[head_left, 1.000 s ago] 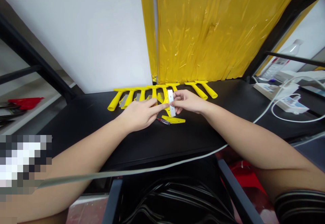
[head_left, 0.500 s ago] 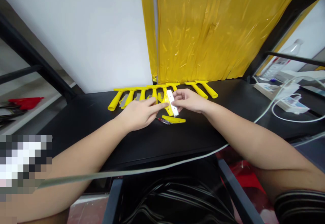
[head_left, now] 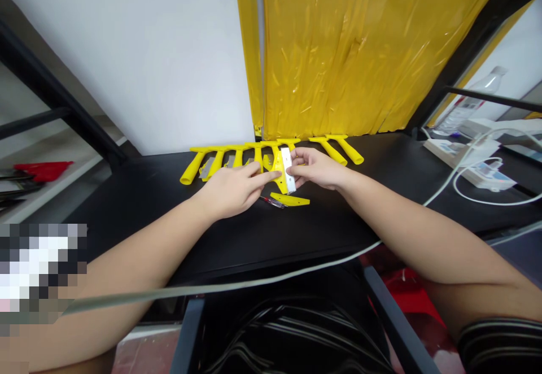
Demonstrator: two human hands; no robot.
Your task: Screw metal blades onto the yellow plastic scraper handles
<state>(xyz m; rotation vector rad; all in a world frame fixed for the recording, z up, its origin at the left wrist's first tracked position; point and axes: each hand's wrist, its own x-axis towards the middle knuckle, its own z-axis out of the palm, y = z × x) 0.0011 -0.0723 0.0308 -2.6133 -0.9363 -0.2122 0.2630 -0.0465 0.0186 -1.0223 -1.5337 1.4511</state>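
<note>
My right hand (head_left: 315, 167) pinches a flat, shiny metal blade (head_left: 287, 172) with a small hole in it, thumb on its face. The blade lies along the right edge of the wide head of a yellow scraper (head_left: 278, 175). My left hand (head_left: 235, 188) is closed at the scraper's left side, its index finger stretched onto the scraper head; its other fingers are curled and what lies under them is hidden. Just in front of the scraper lie a loose yellow cover strip (head_left: 290, 200) with holes and a small screwdriver (head_left: 272, 201) with a clear handle.
Several yellow scraper handles (head_left: 193, 168) stand in a row along the back of the black table (head_left: 237, 244). Two more yellow handles (head_left: 349, 151) lie right of my hands. Further right are power strips (head_left: 478, 165), a plastic bottle (head_left: 472, 103) and a white cable (head_left: 313, 269) that crosses in front.
The metal blade has shifted slightly and turned straighter, lining up more closely with the scraper head's edge. My left hand has hardly moved.
</note>
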